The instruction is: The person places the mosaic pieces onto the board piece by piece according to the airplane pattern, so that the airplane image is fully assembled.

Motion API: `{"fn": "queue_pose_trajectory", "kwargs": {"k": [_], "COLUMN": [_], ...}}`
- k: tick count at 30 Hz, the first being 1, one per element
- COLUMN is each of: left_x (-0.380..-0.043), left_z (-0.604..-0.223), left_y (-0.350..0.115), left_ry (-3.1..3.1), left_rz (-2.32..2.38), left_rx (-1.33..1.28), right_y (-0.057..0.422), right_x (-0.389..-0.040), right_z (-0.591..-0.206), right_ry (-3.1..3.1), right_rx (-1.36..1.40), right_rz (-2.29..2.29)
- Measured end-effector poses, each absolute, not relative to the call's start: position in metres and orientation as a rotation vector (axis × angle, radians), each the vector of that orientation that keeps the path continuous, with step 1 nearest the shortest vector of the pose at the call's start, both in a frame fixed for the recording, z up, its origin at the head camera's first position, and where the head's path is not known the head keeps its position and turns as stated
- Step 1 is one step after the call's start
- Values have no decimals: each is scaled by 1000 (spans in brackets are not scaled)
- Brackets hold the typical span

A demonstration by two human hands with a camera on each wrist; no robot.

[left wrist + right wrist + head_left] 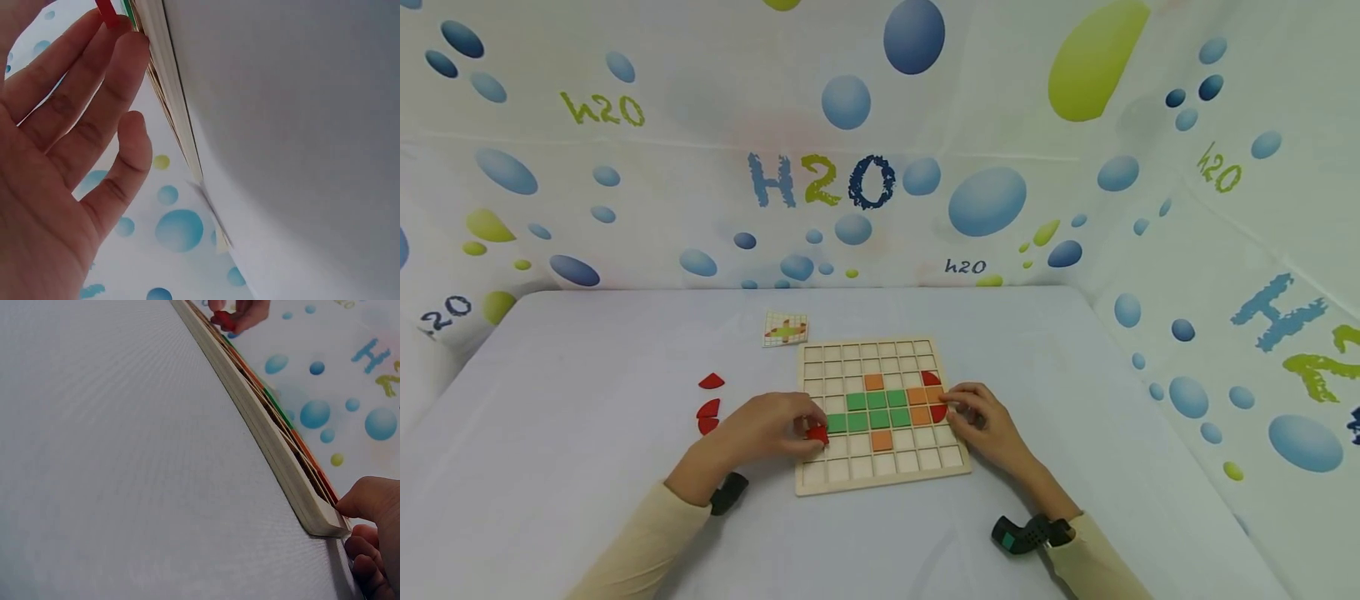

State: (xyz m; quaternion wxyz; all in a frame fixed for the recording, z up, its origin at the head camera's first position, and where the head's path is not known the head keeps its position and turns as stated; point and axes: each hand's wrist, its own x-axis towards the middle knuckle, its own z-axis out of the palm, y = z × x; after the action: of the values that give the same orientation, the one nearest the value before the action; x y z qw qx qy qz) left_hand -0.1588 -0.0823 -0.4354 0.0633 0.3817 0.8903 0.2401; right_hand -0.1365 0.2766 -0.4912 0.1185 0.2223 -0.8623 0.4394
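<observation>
A wooden grid board (880, 481) lies on the table, with green tiles (877, 400), orange tiles (882, 440) and red quarter-circle tiles (931, 378) in its cells. My left hand (778, 421) pinches a red tile (817, 434) by the board's left edge, beside the green row. In the left wrist view only a sliver of that red tile (106, 11) shows at the fingertips. At the board's right edge, my right hand (988, 421) grips the rim between thumb and fingers. The right wrist view shows these fingers (369, 497) at the board's corner.
Several loose red tiles (708, 409) lie left of the board, near my left forearm. A small pattern card (786, 329) sits behind the board's far left corner. White cloth (587, 400) covers the table; a printed curtain (700, 167) hangs behind.
</observation>
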Motion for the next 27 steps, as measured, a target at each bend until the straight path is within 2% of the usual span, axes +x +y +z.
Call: {"fn": "queue_pose_trajectory", "kwargs": {"k": [15, 27], "left_x": [-154, -147], "left_z": [-439, -435], "left_y": [-61, -43], "left_ry": [2687, 2680], "left_rz": [742, 651], "left_rx": [1463, 1384], "right_y": [278, 277], "right_x": [-137, -137], "right_z": [-491, -491], "right_ry": [-2525, -2515], "right_rx": [661, 677], "right_rz": [1284, 1288]}}
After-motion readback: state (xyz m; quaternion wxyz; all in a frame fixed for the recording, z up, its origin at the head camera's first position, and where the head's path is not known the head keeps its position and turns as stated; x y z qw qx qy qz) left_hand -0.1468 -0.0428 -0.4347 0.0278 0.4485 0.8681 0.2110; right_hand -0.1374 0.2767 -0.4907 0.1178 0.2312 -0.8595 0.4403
